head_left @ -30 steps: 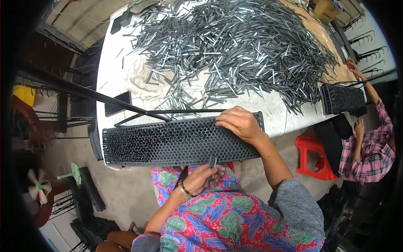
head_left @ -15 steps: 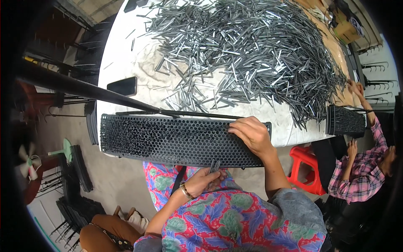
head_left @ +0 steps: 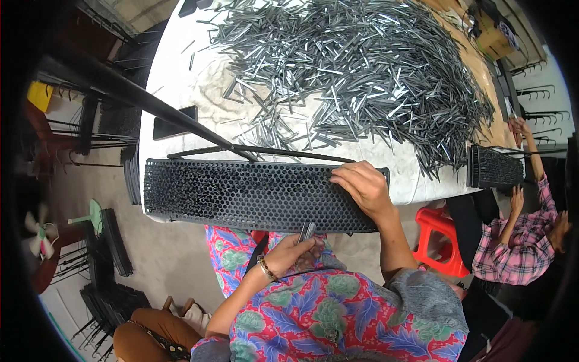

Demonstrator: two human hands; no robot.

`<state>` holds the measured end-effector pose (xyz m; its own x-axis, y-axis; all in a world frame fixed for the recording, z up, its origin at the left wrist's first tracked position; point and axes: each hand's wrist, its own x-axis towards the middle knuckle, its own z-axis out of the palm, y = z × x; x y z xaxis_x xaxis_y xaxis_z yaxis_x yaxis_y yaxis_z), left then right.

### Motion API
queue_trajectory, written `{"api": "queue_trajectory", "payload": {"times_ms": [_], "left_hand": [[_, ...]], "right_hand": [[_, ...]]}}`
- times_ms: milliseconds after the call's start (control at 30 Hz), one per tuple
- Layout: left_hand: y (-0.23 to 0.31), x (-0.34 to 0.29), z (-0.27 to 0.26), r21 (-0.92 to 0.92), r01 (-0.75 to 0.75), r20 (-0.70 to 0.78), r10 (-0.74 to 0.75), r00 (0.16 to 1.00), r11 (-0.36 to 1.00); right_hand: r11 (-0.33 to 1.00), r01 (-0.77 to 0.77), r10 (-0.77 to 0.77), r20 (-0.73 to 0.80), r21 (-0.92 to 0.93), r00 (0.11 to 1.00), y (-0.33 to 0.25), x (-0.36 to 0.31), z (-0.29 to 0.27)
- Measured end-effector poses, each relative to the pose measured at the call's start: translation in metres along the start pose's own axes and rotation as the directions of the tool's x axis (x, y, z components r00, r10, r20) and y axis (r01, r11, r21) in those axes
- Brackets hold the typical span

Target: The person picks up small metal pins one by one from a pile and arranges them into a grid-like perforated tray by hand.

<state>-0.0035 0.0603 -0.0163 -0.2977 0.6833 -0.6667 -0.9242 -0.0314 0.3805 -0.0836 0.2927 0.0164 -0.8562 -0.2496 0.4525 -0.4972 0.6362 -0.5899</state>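
A long black panel (head_left: 265, 196) full of round holes lies along the near edge of the table. Dark strips crowd the holes at its left end, while those towards the right look bare. My left hand (head_left: 289, 254), below the panel's front edge, is closed round a small bundle of thin dark grey strips (head_left: 308, 231) that poke up from the fingers. Over the panel's right end, my right hand (head_left: 367, 188) bends down with its fingertips drawn together at the holes. Whatever they pinch is hidden. Behind the panel runs a thin black rod (head_left: 289, 153).
A big heap of loose dark strips (head_left: 362, 78) covers much of the white table (head_left: 187, 78). A phone (head_left: 175, 123) lies at the left, partly behind a thick black pole (head_left: 151, 105). A red stool (head_left: 441, 238) and a co-worker (head_left: 515, 241) with another panel (head_left: 497, 169) are at right.
The panel's right half has risen slightly in view, and the pole and rod behind it have shifted. Both my hands stay in nearly the same places. The co-worker's hands have moved slightly.
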Motion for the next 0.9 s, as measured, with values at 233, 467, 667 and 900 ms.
{"api": "queue_trajectory", "payload": {"times_ms": [233, 467, 667, 900], "left_hand": [[0.001, 0.002, -0.009, 0.024, -0.015, 0.048, 0.013, 0.999, 1.0], [-0.003, 0.005, -0.024, 0.044, -0.014, 0.12, 0.008, 0.993, 0.999], [0.0, 0.005, -0.026, 0.025, 0.007, 0.136, -0.01, 0.991, 1.0], [0.005, 0.006, -0.033, 0.007, 0.037, 0.234, -0.038, 0.972, 0.999]], "right_hand": [[0.997, -0.015, 0.015, 0.005, -0.073, 1.0, -0.003, 0.002, -0.003], [0.989, -0.037, 0.042, 0.033, -0.144, 0.999, -0.017, 0.002, 0.001], [0.978, -0.149, 0.147, -0.026, -0.149, 0.989, -0.024, -0.007, 0.013], [0.981, -0.166, 0.162, -0.044, -0.101, 0.986, -0.027, -0.004, 0.02]]}}
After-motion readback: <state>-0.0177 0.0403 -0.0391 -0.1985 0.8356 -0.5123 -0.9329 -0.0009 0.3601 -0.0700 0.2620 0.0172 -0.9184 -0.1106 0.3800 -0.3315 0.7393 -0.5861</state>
